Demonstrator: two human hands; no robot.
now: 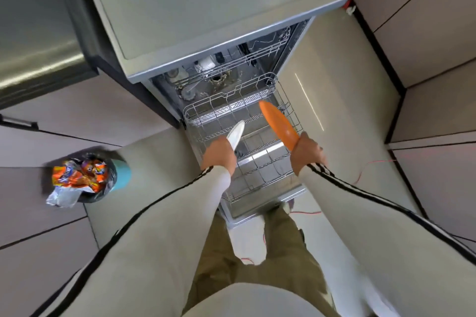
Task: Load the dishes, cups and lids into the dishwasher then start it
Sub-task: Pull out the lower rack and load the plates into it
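A person stands over an open dishwasher [231,41]; the left hand [219,153] grips a white plate [235,134], the right hand [307,153] grips an orange plate [279,123], both edge-on above the pulled-out lower rack [286,108]; each plate should probably drop upright between separate tines.

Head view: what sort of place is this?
Probably a home kitchen: an open dishwasher with its lower rack pulled out, a steel-fronted appliance beside it, and a waste bin stuffed with wrappers on the floor.
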